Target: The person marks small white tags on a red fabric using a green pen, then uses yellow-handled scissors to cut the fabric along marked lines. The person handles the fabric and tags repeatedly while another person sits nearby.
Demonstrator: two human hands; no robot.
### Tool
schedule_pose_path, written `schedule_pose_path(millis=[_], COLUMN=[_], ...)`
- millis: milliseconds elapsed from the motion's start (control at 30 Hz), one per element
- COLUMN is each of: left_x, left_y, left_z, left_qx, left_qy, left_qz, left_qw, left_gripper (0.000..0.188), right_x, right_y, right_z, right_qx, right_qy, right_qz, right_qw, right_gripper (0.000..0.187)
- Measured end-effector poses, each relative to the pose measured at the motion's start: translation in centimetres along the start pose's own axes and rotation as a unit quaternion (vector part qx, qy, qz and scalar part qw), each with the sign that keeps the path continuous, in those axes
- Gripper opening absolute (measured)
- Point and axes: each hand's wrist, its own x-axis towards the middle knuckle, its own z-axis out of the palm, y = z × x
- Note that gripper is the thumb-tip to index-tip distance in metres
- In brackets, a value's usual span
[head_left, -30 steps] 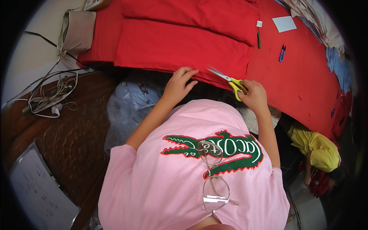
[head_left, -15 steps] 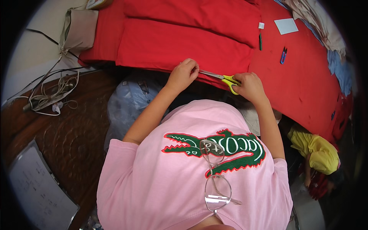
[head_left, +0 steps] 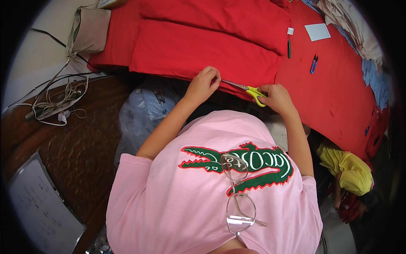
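My R hand [head_left: 275,98] grips yellow-handled scissors [head_left: 253,92], blades along near edge of folded red cloth [head_left: 203,51], tips by my L hand [head_left: 204,84], fingertips pinched tog.; can't tell on what.

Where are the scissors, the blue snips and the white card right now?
Scissors [head_left: 252,90]: head view, on the yellow handle, near the blades.
Blue snips [head_left: 314,66]: head view, on the middle of the body.
White card [head_left: 317,32]: head view, on the middle of its face.
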Motion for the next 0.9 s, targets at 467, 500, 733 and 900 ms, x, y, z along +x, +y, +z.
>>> schedule_pose_path(millis=[467, 500, 733, 900], left_x=[-3.1, -3.3, -3.5, -2.9], left_y=[0.7, 0.3, 0.1, -0.1], left_z=[-2.0, -1.4, 3.8, 4.3], left_qx=[0.014, -0.032, -0.426, -0.487], left_qy=[-0.285, -0.253, -0.167, -0.063], left_qz=[-0.076, -0.12, -0.453, -0.486], left_qw=[0.955, 0.96, 0.765, 0.722], left_gripper=[0.025, 0.025, 0.028, 0.026], right_x=[-2.0, -2.4, -4.3, -3.3], right_y=[2.6, 3.4, 2.9, 3.0], right_z=[2.8, 3.3, 6.0, 7.5], right_qx=[0.15, 0.168, 0.07, 0.003], right_qy=[0.261, 0.318, 0.345, 0.294], right_qz=[0.082, 0.086, -0.085, -0.038], right_qw=[0.95, 0.929, 0.932, 0.955], right_gripper=[0.028, 0.03, 0.053, 0.039])
